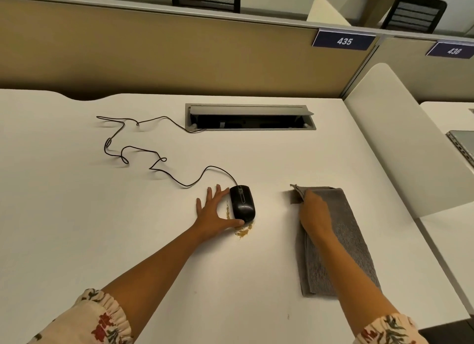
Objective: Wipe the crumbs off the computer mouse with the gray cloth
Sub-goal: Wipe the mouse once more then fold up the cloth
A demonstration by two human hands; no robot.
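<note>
The right hand [314, 212] is pinching the soft, limp gray cloth [343, 241] at its far-left corner; the left hand [214, 210], fingers spread, is bracing the light mouse [242, 202].

Black wired mouse [242, 202] amid crumbs [243, 232], folded gray cloth [343, 243] rightward

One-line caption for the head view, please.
Left hand steadies the black mouse among crumbs while the right hand lifts a corner of the gray cloth.
</note>
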